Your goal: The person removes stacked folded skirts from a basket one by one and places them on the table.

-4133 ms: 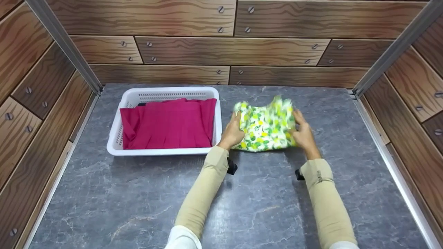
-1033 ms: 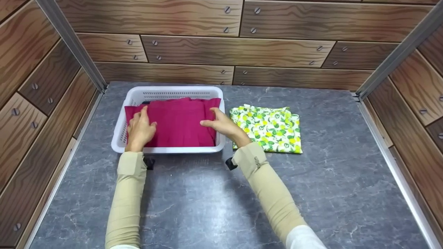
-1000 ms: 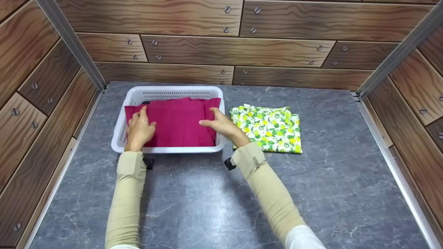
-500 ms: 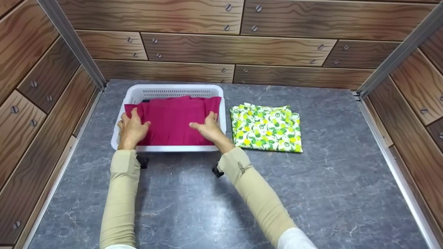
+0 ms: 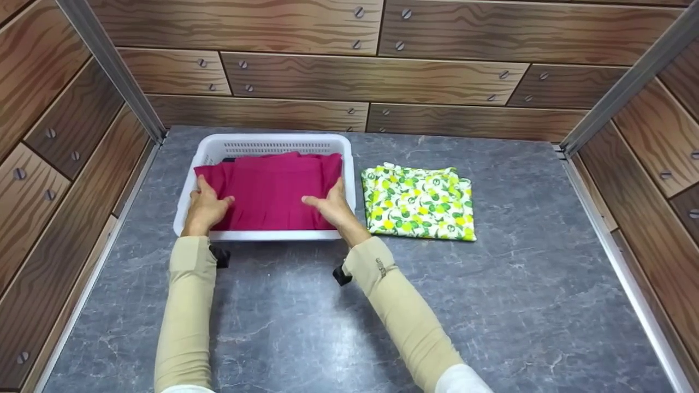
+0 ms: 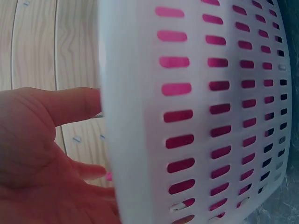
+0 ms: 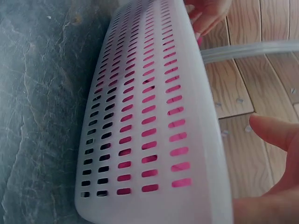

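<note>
The folded magenta garment (image 5: 276, 194) lies in the white basket (image 5: 284, 236), near the far left corner of the worktop (image 5: 546, 284). The left hand (image 5: 205, 209) and right hand (image 5: 334, 211) flank it, grip unclenched, fingers extended along its sides. Catching only the top layer could undo the fold; lifting unevenly could snag cloth on the basket's rim.

Grey marbled tabletop (image 5: 524, 305) beneath white basket (image 5: 273, 235) and lemon-print cloth (image 5: 419, 204)

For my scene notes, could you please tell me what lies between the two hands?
The magenta cloth lies between the left hand and the right hand, inside the white basket; the head view shows this.
</note>
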`<state>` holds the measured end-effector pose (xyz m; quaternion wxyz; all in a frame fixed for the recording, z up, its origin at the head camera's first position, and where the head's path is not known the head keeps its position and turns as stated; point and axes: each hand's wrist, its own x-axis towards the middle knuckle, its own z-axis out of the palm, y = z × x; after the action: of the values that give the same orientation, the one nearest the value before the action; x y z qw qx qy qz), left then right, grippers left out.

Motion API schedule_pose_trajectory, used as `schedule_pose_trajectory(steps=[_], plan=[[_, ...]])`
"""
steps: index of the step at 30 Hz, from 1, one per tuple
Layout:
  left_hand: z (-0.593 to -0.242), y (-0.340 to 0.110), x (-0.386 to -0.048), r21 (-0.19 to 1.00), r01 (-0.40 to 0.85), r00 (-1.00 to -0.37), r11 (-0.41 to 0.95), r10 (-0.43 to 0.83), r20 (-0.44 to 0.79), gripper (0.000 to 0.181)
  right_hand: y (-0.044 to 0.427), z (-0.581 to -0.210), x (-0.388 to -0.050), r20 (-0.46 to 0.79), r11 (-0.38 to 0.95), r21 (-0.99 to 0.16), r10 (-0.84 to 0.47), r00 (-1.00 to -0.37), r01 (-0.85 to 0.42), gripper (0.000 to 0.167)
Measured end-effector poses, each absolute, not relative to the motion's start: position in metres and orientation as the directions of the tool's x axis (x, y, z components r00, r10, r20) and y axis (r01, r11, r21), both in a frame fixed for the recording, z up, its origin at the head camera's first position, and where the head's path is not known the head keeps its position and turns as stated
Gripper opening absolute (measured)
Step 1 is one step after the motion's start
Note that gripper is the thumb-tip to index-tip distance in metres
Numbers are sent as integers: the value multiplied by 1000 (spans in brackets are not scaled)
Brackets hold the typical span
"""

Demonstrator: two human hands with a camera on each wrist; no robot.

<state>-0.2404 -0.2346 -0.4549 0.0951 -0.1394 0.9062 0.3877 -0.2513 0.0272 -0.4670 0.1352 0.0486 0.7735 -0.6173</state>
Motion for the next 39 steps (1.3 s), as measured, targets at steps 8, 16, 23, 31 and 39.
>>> schedule_pose_trajectory(steps=[8, 16, 23, 31, 39], plan=[[-463, -243, -254, 699, -302, -945, 649, -109, -307, 88, 26, -472, -264, -382, 262, -901, -96, -919, 347, 88], [-467, -239, -258, 707, -300, -938, 640, -64, -340, 88, 18, -481, -272, -384, 366, -863, -23, -923, 349, 57], [-466, -235, -261, 723, -298, -943, 624, -75, -324, 87, 14, -489, -279, -375, 420, -839, 14, -927, 346, 42], [-468, -236, -262, 742, -312, -948, 594, -142, -286, 84, 6, -486, -269, -203, 731, -665, 15, -979, 149, 33], [-472, -234, -261, 653, -305, -943, 693, -124, -309, 86, 2, -483, -264, -139, 791, -611, -61, -988, 37, 30]])
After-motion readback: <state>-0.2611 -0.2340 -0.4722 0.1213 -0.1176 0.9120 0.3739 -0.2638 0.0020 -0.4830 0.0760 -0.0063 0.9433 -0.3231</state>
